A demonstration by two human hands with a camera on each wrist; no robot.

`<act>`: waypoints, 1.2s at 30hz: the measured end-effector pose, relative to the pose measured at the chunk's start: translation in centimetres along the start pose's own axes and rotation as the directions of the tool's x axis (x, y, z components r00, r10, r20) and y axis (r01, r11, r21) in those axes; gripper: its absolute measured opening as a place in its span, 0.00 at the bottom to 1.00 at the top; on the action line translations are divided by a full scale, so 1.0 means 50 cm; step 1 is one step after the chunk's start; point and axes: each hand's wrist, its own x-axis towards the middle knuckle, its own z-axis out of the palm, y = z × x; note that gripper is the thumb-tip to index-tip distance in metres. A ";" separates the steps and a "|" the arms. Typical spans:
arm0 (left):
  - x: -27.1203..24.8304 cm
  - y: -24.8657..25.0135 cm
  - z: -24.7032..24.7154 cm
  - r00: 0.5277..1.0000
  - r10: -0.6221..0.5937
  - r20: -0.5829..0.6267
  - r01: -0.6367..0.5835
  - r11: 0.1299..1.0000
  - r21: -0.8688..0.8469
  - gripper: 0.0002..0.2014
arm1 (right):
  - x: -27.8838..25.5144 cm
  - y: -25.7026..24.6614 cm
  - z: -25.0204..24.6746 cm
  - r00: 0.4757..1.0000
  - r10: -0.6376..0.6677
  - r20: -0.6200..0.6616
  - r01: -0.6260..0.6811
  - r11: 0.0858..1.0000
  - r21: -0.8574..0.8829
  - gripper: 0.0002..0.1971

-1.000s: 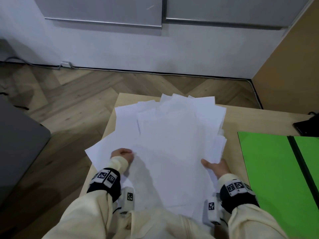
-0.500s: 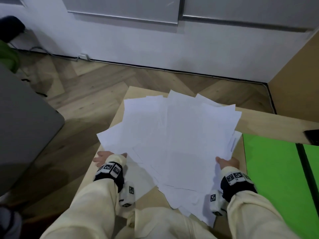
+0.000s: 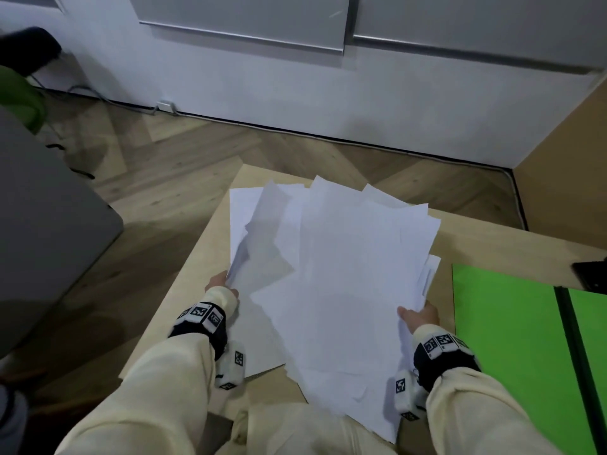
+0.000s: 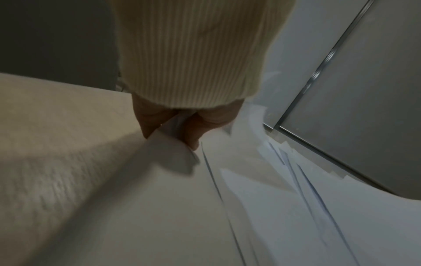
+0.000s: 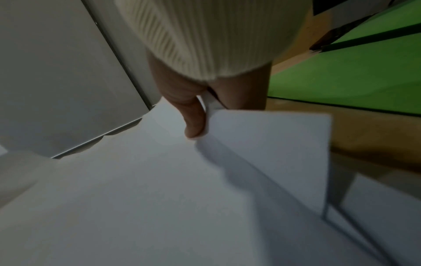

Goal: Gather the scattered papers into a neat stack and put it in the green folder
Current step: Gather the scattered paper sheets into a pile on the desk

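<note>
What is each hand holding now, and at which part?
Both hold the papers: the left hand pinches their left edge, the right hand their right edge, thumb on top.

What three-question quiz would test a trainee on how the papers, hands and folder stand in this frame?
1. True or false: the papers already form a neat, squared stack.
2. Which hand is nearer the green folder: A) left hand B) right hand?
3. Fill in: the folder lies ____ on the table.

Key:
1. False; the sheets fan out at different angles.
2. B
3. Open; both green halves and the dark spine show, with no papers on it.
</note>
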 end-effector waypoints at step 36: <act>-0.003 0.086 -0.004 0.991 -0.078 0.112 0.121 0.885 -0.450 0.45 | -0.051 0.014 0.071 0.937 -0.244 0.251 0.264 0.964 -0.046 0.18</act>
